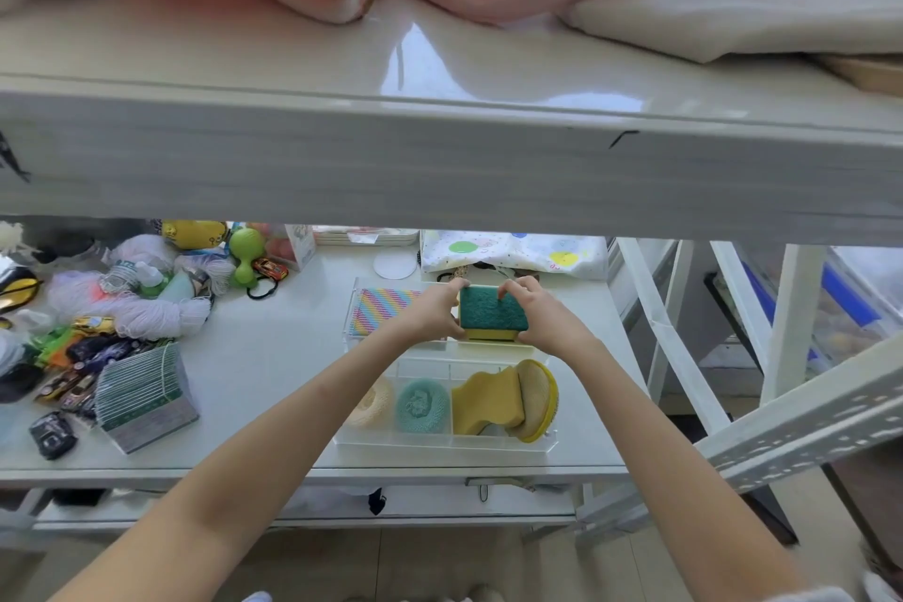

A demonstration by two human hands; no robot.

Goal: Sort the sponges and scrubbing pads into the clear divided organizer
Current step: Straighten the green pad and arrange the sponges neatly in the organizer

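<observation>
While both hands pinch the green-and-yellow sponge point(492, 314) by its short ends, left hand point(436, 313) and right hand point(547, 315) equally near, its long axis runs left-right above the far compartment of the clear organizer point(442, 447), green face up.

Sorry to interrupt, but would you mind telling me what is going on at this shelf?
A person is sorting cleaning sponges into a clear divided organizer on the lower shelf. Both hands, left hand and right hand, hold a green-and-yellow sponge over its far section. The near compartments already hold a cream scrubber, a teal scrubber and a yellow sponge.
</observation>
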